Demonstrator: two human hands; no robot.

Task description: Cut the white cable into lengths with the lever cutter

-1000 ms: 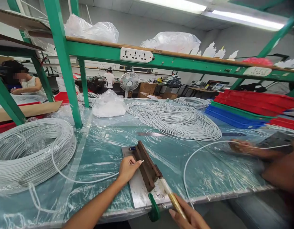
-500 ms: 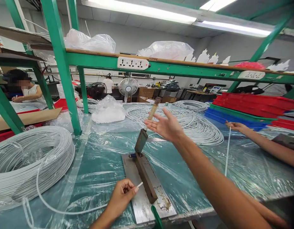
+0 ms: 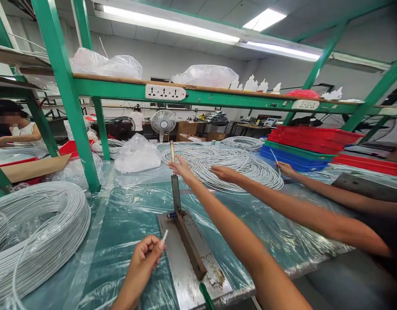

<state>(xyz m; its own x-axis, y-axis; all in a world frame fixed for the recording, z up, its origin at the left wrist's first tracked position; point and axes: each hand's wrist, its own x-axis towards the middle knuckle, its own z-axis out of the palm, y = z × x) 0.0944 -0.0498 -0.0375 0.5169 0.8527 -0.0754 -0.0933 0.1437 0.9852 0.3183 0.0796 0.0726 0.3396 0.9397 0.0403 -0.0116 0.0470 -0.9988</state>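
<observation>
My left hand (image 3: 148,254), low in the view, pinches the end of a white cable (image 3: 165,235); a short tip sticks out past the thumb, left of the cutter's bar and apart from it. A hand-lever cutter with a metal base plate (image 3: 185,282) stands before me, its blade arm (image 3: 176,193) raised almost upright. My right hand (image 3: 183,168) is at the lever's worn handle (image 3: 172,150), with loosely stretched fingers lying across it. Behind my left arm sits a big coil of white cable (image 3: 56,232).
A co-worker's hand (image 3: 226,173) reaches in from the right over flat cable coils (image 3: 250,165); the other hand (image 3: 286,168) holds a white cable piece. Red and blue trays (image 3: 311,140) are stacked at right. A green post (image 3: 84,142) and shelf beam (image 3: 121,89) stand ahead. A green handle (image 3: 204,295) lies by the plate's front.
The view has shifted right. My left hand has drawn the cable tip back from the bar. The blade arm stands more upright. A co-worker's second hand has reached over the coils.
</observation>
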